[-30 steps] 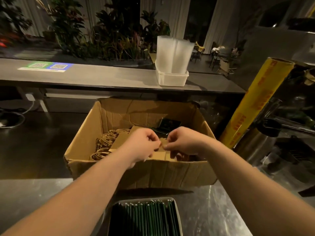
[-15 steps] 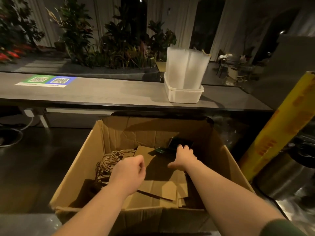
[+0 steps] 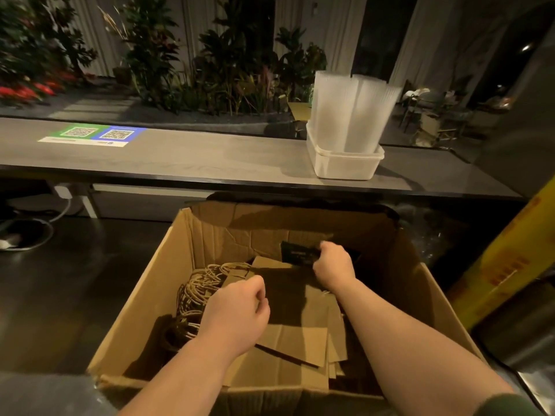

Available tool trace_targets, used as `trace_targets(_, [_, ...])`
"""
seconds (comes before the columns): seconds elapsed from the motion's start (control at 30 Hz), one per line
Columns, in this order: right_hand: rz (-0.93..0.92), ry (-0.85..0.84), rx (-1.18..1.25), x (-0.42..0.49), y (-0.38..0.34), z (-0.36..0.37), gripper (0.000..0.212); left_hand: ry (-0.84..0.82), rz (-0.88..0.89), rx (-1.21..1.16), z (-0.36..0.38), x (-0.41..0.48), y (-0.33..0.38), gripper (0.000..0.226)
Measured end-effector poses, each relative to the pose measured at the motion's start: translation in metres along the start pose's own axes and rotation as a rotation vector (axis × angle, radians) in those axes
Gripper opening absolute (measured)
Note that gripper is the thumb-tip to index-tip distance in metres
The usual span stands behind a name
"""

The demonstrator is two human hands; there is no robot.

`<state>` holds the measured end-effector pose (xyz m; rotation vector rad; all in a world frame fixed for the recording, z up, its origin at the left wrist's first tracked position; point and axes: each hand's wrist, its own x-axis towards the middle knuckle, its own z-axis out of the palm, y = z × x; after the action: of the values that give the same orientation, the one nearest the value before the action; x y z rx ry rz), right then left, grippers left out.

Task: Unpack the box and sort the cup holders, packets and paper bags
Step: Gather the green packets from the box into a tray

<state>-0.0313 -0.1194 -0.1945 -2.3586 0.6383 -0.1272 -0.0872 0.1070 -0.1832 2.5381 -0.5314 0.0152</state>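
since the dark packet point(image 3: 297, 253) lies at the far end of the box point(image 3: 168, 265) atop the flat paper bags point(image 3: 300, 340), i log my right hand point(image 3: 333, 267) gripping it for lifting out, left hand point(image 3: 237, 310) apart, curled on nothing over the bags.

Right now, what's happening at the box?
A person has both hands inside the open cardboard box. The right hand grips a dark packet near the far wall. The left hand is curled above the flat brown paper bags, with nothing visible in it. The bags and their twine handles lie in the box. A white tub of translucent stacks sits on the counter behind.
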Motion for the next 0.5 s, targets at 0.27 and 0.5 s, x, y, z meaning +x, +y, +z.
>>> trace_targets(0.27, [-0.086,-0.163,0.646,-0.053,-0.037,-0.025,0.015,-0.039,-0.136,-0.34,-0.005,0.001,0.006,0.055])
trace_targets(0.5, [-0.073,-0.344,0.748,-0.071,-0.043,0.006,0.023,-0.005,-0.434,-0.781,-0.014,-0.002,0.006,0.068])
